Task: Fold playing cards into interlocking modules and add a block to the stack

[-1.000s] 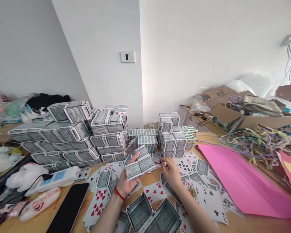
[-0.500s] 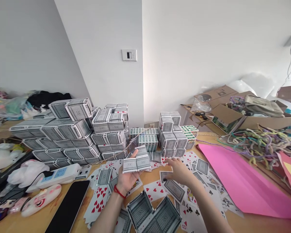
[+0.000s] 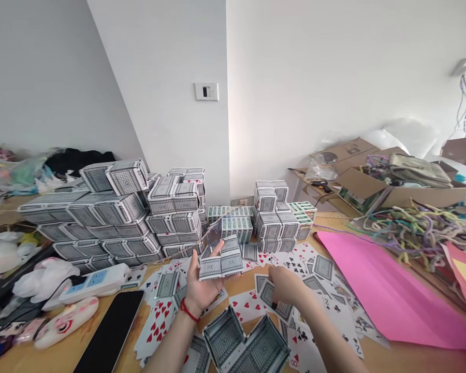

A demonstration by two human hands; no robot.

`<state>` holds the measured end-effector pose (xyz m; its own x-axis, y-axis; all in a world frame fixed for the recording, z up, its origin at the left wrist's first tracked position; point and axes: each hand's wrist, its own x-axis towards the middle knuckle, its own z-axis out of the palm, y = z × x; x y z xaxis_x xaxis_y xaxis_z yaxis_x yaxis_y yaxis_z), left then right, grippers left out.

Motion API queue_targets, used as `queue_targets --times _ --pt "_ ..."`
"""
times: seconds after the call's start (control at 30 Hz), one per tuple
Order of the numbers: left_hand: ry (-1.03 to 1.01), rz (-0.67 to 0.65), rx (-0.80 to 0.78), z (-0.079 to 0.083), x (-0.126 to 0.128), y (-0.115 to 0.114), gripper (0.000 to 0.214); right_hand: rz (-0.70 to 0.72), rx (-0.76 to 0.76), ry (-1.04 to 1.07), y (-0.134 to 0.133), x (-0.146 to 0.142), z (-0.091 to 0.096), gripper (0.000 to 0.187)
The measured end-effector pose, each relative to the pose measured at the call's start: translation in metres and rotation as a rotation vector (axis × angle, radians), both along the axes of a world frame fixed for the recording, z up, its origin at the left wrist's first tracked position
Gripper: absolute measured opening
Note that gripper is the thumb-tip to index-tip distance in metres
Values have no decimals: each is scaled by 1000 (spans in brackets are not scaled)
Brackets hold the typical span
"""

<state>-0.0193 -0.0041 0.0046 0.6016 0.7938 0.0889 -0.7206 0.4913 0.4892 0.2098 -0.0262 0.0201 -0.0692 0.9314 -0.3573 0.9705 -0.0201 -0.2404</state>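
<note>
My left hand [image 3: 200,289] is raised over the table and grips a folded block of playing cards [image 3: 220,260], grey patterned backs outward. My right hand [image 3: 286,286] is lower and to the right, fingers curled down onto a face-down card [image 3: 269,294] among loose playing cards [image 3: 312,284] spread over the wooden table [image 3: 70,355]. Just in front of me sits an open box made of cards [image 3: 245,346].
Big stacks of card blocks [image 3: 112,215] line the back left and another stack [image 3: 275,217] stands centre. A black tablet [image 3: 108,336], a white power strip [image 3: 95,281] and toys lie left. Pink paper [image 3: 380,290], yarn [image 3: 419,228] and cardboard boxes [image 3: 392,178] fill the right.
My right hand has drawn back from near the held block and dropped onto a face-down card on the table. My left hand has turned the card block slightly.
</note>
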Motion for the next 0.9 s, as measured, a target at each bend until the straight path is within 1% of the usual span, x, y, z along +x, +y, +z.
queue_targets --times 0.07,0.1,0.2,0.3,0.4,0.47,0.53,0.6,0.63,0.7,0.77,0.8,0.87,0.9 --pt "52 35 -25 0 1 -2 64 30 27 77 2 2 5 13" --pt "82 65 -32 0 1 -2 63 41 55 147 2 4 7 7" --pt "195 176 -52 -4 3 -2 67 44 143 462 3 10 17 13" --pt "322 253 -94 -10 3 0 68 -3 224 783 4 17 25 19" --pt "409 313 -157 -19 4 4 64 -62 376 976 5 22 28 21" --pt "445 346 -203 -24 4 6 61 -115 421 1079 6 23 28 22" --pt "466 357 -226 -27 4 7 60 -194 395 1207 6 22 28 20" --pt "467 359 -237 -27 4 7 60 -257 319 1359 5 19 30 19" --pt "461 361 -242 -27 4 7 59 -266 273 1441 4 18 32 20" --pt "450 363 -261 -25 4 6 52 -242 201 1594 1 17 36 25" --pt "446 359 -282 -24 3 6 38 -224 176 1649 -3 16 41 32" --pt "448 353 -289 -24 3 6 30 -230 183 1611 -5 15 43 34" --pt "451 347 -297 -25 3 7 16 -248 251 1446 -7 12 45 34" --pt "453 346 -296 -25 2 8 12 -244 297 1359 -8 11 46 34"
